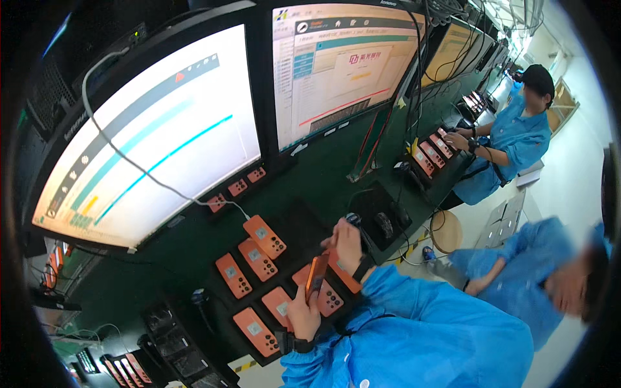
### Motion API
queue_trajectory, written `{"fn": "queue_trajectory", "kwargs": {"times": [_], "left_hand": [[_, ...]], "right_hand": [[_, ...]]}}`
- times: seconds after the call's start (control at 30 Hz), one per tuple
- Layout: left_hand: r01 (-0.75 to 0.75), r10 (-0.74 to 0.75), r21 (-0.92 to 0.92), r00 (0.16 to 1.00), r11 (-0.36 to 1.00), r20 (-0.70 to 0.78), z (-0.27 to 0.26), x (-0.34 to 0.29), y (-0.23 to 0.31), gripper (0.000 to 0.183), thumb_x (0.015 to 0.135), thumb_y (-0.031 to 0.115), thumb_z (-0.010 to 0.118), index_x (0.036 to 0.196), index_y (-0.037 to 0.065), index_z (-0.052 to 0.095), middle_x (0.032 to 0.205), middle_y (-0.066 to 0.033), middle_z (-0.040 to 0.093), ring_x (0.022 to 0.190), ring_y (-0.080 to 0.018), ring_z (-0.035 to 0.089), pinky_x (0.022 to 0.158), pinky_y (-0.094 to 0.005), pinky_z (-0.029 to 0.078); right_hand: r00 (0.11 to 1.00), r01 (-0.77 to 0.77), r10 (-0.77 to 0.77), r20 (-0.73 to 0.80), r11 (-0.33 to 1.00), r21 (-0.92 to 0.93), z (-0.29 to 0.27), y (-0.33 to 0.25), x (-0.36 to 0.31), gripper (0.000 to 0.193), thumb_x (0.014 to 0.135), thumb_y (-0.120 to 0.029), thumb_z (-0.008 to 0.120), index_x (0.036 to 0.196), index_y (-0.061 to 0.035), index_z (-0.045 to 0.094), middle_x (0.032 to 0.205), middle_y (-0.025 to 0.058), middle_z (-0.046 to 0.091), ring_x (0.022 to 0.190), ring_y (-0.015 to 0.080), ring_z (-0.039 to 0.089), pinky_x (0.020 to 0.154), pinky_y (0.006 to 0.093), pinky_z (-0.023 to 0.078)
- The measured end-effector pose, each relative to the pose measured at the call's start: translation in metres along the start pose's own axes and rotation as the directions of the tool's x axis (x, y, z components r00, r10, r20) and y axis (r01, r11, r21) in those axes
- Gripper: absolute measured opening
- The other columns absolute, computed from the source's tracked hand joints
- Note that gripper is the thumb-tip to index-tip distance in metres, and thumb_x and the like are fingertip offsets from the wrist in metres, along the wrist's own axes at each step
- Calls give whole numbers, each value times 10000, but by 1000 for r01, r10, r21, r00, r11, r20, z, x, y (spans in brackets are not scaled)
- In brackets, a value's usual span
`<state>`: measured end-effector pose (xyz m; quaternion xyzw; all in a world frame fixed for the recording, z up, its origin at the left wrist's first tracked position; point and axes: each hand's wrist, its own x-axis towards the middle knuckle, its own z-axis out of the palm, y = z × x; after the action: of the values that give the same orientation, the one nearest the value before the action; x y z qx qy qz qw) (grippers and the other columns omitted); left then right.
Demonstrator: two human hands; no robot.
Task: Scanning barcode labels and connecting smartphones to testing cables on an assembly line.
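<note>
On a dark green bench (165,268), a whole bunch of orange phones (233,276) lie backs up on black mats, camera lenses and little pale labels showing. The person's left hand (304,315) has a phone (316,274) pinched between thumb and fingers, tipped up on edge just above the others. The right hand (347,247) is bent over right beside it, above the phones at that end; the fingers look bunched together, but I can't tell if they're gripping anything.

At the back of the bench are two big lit monitors, a left one (162,136) and a right one (349,71). A white cable (120,152) loops down across the left screen to the phone at the top of the bunch, and a few more orange phones sit under the screens. Off to the left there's a black tray (178,339) with dark stuff in it, too murky to make out.

Room's pretty busy: tangled black cables hang over the bench, and further along a co-worker (521,129) in a blue coat and dark cap works at another row of phones. A second person (511,271) in blue, kinda blurry, is over on the right. Round tan stool (446,229) near the bench, pale floor, white wall (585,123).
</note>
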<state>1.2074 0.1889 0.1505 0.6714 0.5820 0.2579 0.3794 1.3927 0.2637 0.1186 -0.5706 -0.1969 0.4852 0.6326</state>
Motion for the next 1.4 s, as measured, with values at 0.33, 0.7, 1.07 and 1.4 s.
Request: {"fn": "queue_trajectory", "kwargs": {"times": [0.33,0.7,1.07,1.4], "left_hand": [[171,-296,-864,955,474,26,34,-38,-33,466,862,19,590,1290,17,407,1168,-64,556,1032,-142,548,883,-275,442],[243,-423,-903,903,355,77,53,-12,-22,512,831,1,598,1302,12,399,1198,-93,561,1104,-184,542,951,-315,419],[172,-279,-889,959,424,53,82,25,-12,409,840,-6,598,1218,20,443,1117,-80,595,1004,-156,587,847,-285,486],[196,-237,-869,967,455,94,114,23,-50,351,852,1,580,1190,28,493,1115,-57,592,999,-147,577,842,-281,474]], "right_hand": [[965,186,-247,87,414,-891,-194,117,114,311,898,-283,483,865,19,545,830,236,592,829,405,568,739,461,428],[897,-366,423,133,875,-318,-170,61,95,248,774,-112,642,938,-65,462,706,70,523,542,178,515,488,309,432],[678,-435,621,393,770,-467,-100,-34,-55,201,832,-62,620,975,-34,481,648,27,514,527,125,507,472,271,427],[730,-389,546,412,827,-406,-94,-33,-75,270,865,-88,599,1080,-27,446,648,22,524,530,107,504,480,251,420]]}}
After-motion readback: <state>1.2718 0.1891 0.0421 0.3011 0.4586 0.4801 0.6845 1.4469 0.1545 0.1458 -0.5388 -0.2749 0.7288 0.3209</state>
